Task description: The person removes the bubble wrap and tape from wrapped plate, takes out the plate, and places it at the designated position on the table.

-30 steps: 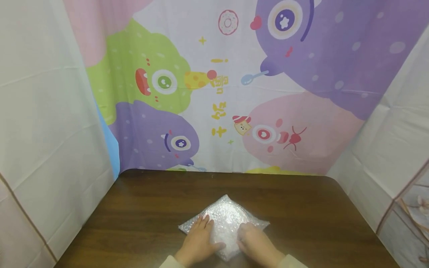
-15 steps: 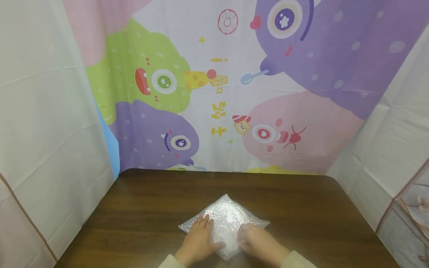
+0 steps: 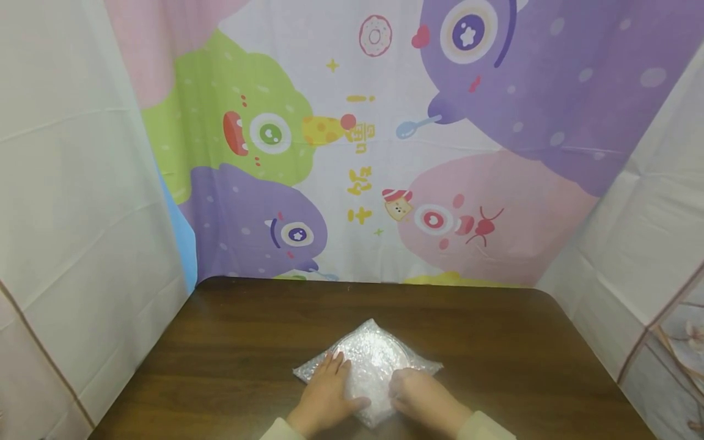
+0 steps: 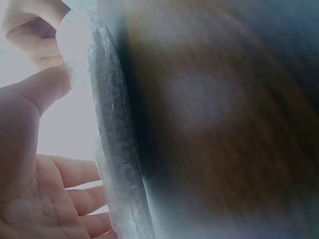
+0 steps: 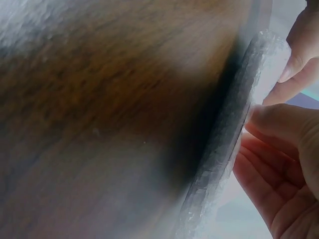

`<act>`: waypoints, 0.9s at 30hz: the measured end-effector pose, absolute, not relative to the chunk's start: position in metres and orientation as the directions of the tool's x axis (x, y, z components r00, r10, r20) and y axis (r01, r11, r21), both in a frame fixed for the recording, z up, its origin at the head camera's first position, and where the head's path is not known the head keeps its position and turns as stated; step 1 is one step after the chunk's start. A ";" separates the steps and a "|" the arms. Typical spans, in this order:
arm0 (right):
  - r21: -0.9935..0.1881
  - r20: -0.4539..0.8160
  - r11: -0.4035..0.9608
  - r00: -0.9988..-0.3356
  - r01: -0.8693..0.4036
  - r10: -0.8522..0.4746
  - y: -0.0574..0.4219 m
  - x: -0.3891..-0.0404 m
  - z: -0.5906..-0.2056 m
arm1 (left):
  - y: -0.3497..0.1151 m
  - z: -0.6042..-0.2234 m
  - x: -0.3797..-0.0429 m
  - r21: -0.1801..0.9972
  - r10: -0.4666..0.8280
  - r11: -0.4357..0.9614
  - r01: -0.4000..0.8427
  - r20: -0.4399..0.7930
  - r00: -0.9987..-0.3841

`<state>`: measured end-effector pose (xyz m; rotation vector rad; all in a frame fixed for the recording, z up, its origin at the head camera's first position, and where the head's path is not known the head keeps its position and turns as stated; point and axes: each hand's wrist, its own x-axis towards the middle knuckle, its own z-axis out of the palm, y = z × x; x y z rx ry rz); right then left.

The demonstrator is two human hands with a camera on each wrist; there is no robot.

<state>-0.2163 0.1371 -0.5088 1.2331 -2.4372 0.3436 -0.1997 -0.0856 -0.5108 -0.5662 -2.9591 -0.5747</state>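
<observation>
A bubble-wrapped package point(image 3: 375, 345) lies flat on the near part of a dark brown wooden table point(image 3: 236, 342), turned so that its corners point far, near, left and right. A round outline shows through the shiny film; what is inside is hard to make out. The left hand point(image 3: 327, 391) rests on the package's near left side, fingers extended toward the far end and thumb spread to the right over the wrap. The right hand point(image 3: 422, 394) is at the near right side, its fingers curled, thumb and forefinger pinching the wrap. The left and right corners stick out beyond the hands. In both wrist views the package appears as a thick, crinkled edge against the table.

Pale sleeves point(image 3: 486, 426) show at the near edge of the scene. Beyond the table's far edge hangs a printed cloth point(image 3: 352, 250) with purple, green and pink one-eyed figures and yellow lettering turned sideways. Whitish side panels point(image 3: 71, 201) stand to the left and right of the table.
</observation>
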 end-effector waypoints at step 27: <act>-0.286 0.444 0.620 -0.674 -0.731 -0.591 0.145 -0.230 -0.522 | -0.086 -0.512 -0.201 0.351 0.340 0.859 0.372 0.151 -0.928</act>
